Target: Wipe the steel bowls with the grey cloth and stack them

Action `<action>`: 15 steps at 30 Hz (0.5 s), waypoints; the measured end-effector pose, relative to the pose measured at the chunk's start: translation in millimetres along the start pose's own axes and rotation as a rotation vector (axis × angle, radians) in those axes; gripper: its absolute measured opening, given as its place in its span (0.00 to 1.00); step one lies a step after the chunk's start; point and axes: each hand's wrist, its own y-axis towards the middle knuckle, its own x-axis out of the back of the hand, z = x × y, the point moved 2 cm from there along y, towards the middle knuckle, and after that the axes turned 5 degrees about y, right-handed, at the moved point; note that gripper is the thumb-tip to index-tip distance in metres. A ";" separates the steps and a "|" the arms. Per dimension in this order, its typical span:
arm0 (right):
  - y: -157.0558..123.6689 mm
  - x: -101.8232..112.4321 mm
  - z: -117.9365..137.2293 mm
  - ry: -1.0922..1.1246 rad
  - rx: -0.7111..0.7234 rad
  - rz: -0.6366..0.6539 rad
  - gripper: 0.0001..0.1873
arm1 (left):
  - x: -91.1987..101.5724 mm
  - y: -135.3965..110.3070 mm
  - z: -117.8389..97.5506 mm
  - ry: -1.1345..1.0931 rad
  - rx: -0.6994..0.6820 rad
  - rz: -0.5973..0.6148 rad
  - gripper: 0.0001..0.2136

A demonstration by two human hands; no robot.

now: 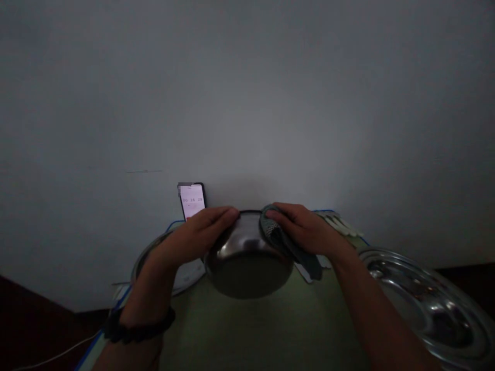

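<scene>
A shiny metal bowl [247, 263] is held up above the table, tilted so that its outside and base face me. My left hand [203, 229] grips its rim on the left, thumb along the outer wall. On the right side my right hand [301, 226] is closed around a grey-green cloth [288, 242] pressed against the bowl's wall near the rim. The cloth's loose end hangs below that hand. The bowl's inside is hidden from view.
A phone [192, 201] showing a timer leans on the wall behind the greenish table [247, 335]. To the right lies a large metal tray [398, 288] with compartments, and white utensils [342, 225] are behind it. A metal dish [189, 275] is partly hidden by my left arm.
</scene>
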 end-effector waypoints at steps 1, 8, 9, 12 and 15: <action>0.1 -1.2 1.7 -0.038 0.002 0.034 0.18 | -2.2 -0.4 -3.7 0.045 -0.008 0.048 0.19; 0.6 6.2 -16.7 0.146 0.016 -0.223 0.18 | 0.1 6.0 14.5 -0.207 -0.010 -0.073 0.18; 0.5 8.0 -20.5 0.213 0.012 -0.297 0.19 | 2.7 6.2 20.2 -0.288 0.005 -0.118 0.17; 0.4 8.2 -24.6 0.322 -0.013 -0.335 0.19 | 7.1 4.1 27.3 -0.402 0.051 -0.184 0.18; 0.5 1.5 -17.1 0.164 -0.028 -0.142 0.18 | 2.3 0.1 15.2 -0.259 0.062 -0.057 0.18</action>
